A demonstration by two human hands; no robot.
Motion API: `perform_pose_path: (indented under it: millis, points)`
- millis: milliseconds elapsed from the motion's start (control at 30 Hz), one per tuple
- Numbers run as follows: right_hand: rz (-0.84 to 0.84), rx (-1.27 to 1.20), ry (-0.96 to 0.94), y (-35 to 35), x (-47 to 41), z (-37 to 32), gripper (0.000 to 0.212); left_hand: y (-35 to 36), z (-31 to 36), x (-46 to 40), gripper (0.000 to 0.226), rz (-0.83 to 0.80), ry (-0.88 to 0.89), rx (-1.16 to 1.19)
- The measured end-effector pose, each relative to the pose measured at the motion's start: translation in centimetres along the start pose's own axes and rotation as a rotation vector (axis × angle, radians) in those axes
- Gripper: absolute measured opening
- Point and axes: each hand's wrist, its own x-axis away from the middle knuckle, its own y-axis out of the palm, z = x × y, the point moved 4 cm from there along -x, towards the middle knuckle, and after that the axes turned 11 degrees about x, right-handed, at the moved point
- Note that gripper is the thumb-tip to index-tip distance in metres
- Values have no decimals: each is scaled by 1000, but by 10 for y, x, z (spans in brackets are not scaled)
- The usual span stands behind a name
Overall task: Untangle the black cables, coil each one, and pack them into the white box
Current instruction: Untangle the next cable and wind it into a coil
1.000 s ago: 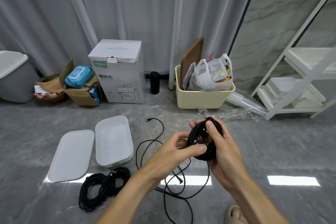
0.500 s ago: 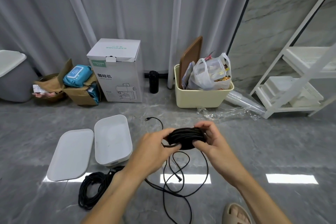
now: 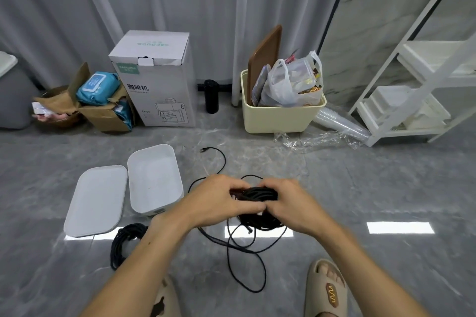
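While both hands, left hand (image 3: 215, 199) and right hand (image 3: 288, 203), grip the cable coil (image 3: 257, 194) low over the floor (image 3: 386, 188), its loops likely stay gathered. White box (image 3: 154, 177) sits open just left, lid (image 3: 96, 201) beside, ready for packing. Second coil (image 3: 123, 242) waits near. Carton (image 3: 157, 80) reads "咖啡机"; green lettering too small to read.
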Motion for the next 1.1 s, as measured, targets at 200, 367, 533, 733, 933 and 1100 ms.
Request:
perform_pose_path:
  millis: [200, 367, 533, 733, 933, 1100]
  points:
    - [-13, -518, 73, -3, -2, -4, 11, -16, 11, 2, 24, 127, 31, 374]
    - [-290, -912, 114, -2, 7, -12, 28, -21, 13, 1, 25, 140, 29, 429]
    - [-326, -1020, 195, -9, 10, -13, 45, -24, 14, 1, 38, 81, 44, 435]
    - [-412, -988, 159, -3, 15, -19, 40, -16, 13, 1, 45, -65, 24, 348]
    - [-364, -1038, 68, -5, 13, -25, 31, -19, 15, -2, 55, 54, 70, 460]
    - [-215, -1147, 118, -4, 9, -26, 30, -27, 4, -6, 34, 337, 115, 294]
